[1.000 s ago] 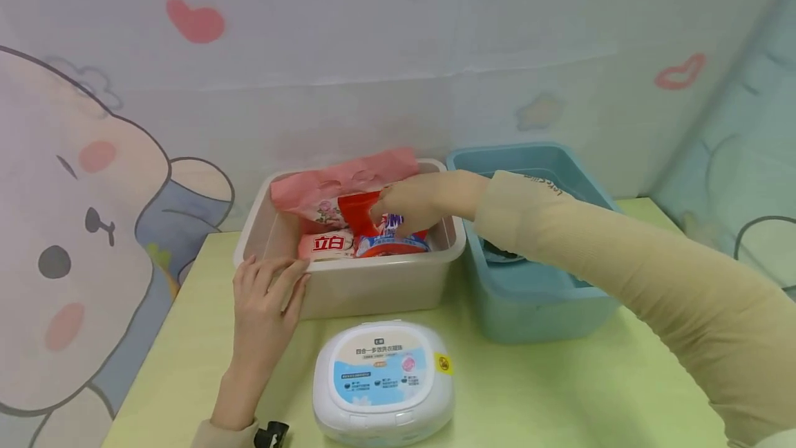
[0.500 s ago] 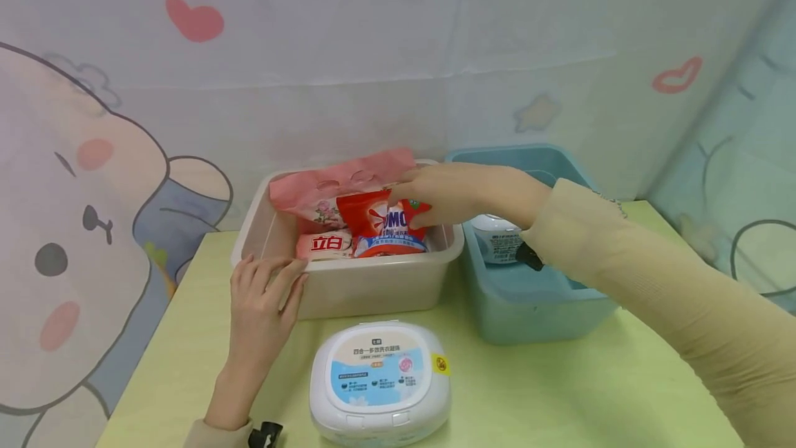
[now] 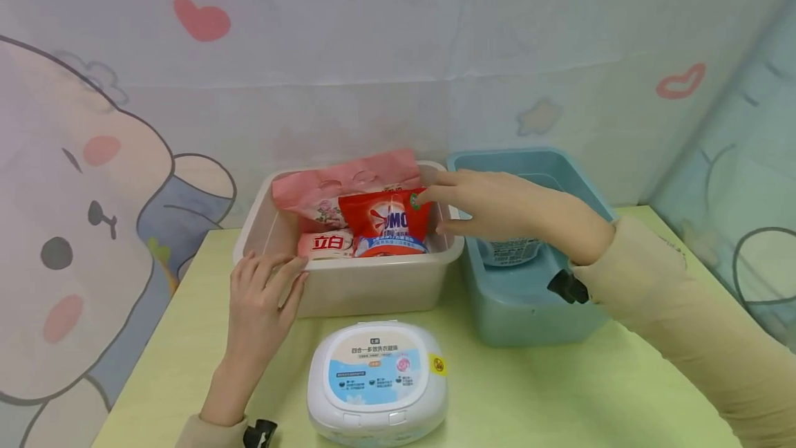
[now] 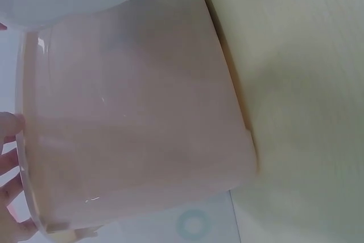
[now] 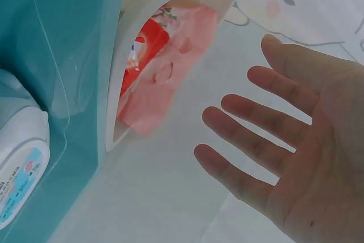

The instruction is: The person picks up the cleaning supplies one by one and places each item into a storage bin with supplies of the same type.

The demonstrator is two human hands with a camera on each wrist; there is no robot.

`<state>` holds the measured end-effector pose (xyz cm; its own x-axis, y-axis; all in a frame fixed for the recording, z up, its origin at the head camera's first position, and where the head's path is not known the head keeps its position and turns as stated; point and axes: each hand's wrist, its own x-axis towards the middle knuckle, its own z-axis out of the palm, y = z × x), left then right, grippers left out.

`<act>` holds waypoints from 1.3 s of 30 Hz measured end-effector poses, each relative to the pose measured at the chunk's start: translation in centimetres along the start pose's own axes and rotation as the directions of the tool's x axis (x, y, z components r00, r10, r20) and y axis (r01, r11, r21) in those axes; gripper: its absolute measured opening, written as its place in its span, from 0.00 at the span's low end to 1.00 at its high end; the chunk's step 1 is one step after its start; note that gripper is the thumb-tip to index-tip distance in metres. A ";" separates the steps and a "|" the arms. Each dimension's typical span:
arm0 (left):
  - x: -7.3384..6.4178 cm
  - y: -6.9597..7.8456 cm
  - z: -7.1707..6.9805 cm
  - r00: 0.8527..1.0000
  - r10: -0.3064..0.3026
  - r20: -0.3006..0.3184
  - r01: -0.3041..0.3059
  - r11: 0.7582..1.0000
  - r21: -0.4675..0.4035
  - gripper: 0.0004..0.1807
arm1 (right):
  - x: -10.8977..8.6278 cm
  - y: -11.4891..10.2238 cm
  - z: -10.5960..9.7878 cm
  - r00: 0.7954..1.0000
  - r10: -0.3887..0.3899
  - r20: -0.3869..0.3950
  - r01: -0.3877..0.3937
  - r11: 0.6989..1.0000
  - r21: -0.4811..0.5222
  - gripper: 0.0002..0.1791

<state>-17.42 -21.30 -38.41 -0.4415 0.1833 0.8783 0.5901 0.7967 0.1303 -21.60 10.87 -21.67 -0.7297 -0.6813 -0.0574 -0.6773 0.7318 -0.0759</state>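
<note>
Two bare hands: the left hand (image 3: 261,290) hooks fingers over the near-left rim of the cream plastic bin (image 3: 373,289), probably steadying it, while the right hand (image 3: 497,207), fingers loosely spread, holding nothing, hangs around its right rim. Inside, the shiny red plastic packet (image 3: 381,213) sits upright, apparently propped by the pink flowered bag (image 3: 311,187) on its far side. White rounded plastic tub (image 3: 378,426) rests near, blue plastic bin (image 3: 535,327) right, white labelled container (image 3: 511,253) inside.
</note>
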 end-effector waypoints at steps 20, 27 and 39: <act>0.9 0.3 -0.5 0.999 0.028 0.022 -0.028 0.999 0.027 0.13 | -4.8 2.0 3.3 0.918 -0.082 -0.388 0.072 0.997 -0.042 0.23; 1.1 0.4 -0.7 0.999 0.028 0.032 -0.029 0.999 0.038 0.13 | -5.9 2.4 4.5 0.861 -0.120 -0.494 0.105 0.993 -0.058 0.21; 1.6 1.0 -1.2 0.998 0.054 0.040 -0.057 0.997 0.051 0.19 | -7.8 3.5 7.2 0.738 -0.142 -0.660 0.116 0.990 -0.084 0.16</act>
<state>-16.68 -20.92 -36.34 -0.4355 0.2495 0.8649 0.5786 0.8136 0.0567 -17.56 18.63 -28.62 -0.5040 -0.5960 0.6251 -0.7628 0.6466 0.0015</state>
